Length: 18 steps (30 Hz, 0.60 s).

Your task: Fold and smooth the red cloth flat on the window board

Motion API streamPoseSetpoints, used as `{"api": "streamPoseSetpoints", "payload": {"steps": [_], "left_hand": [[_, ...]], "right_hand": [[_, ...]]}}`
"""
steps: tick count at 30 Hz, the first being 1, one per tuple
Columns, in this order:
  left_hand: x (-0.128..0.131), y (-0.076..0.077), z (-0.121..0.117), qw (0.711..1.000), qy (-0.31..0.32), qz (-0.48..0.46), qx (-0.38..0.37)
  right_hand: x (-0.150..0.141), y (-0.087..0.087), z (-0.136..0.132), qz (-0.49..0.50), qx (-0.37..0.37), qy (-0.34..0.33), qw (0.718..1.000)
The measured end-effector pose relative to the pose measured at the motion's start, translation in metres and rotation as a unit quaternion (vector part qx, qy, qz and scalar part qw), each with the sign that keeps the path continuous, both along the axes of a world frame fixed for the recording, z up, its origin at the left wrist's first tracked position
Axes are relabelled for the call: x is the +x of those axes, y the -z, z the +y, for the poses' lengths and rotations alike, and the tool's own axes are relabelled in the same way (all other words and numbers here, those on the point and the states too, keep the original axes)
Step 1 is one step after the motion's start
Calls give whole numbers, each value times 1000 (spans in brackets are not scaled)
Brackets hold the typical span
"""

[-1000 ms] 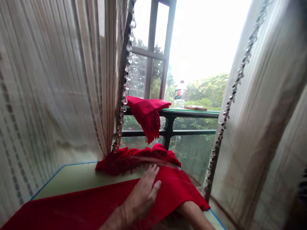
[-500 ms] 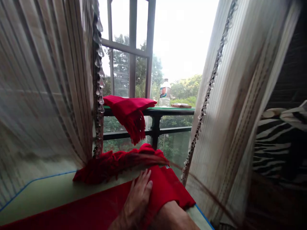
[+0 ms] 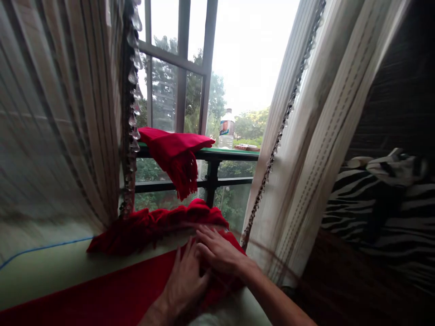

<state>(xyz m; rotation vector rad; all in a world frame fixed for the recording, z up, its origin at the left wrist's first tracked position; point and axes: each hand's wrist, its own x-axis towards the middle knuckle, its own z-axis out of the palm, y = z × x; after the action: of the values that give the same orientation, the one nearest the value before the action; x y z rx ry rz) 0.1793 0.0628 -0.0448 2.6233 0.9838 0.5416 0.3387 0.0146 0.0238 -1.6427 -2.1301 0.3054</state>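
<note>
A long red scarf lies spread over the pale green tabletop, its right part folded over. My left hand rests flat on it with the fingers stretched forward. Close on its right, my right hand lies on top of the folded part, fingers extended toward the left fingertips and nearly touching them. A bunched red fringed cloth sits just behind, at the table's far edge.
Another red fringed scarf hangs over the window rail, with a plastic bottle and a small flat object beside it. Curtains edged with beads flank the window. At right is a zebra-striped covering.
My right hand has come out from under the scarf's fold and now lies on top of it beside my left hand. The view has swung to the right.
</note>
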Motion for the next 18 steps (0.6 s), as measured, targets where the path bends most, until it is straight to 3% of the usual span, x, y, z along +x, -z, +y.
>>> {"api": "streamPoseSetpoints", "payload": {"steps": [3,5,11,18], "left_hand": [[0,2,0,999,-5,34,-9],[-1,1,-1,999,-3,41,-10],[-13,3,-5,1000,1,25,-7],[-34,-2,-43,998,52,18,-19]], "right_hand": [[11,30,20,-9,-25,10,1000],[16,41,21,-16,-27,12,999],[11,28,14,-37,-9,5,999],[4,27,17,-32,1,8,999]]}}
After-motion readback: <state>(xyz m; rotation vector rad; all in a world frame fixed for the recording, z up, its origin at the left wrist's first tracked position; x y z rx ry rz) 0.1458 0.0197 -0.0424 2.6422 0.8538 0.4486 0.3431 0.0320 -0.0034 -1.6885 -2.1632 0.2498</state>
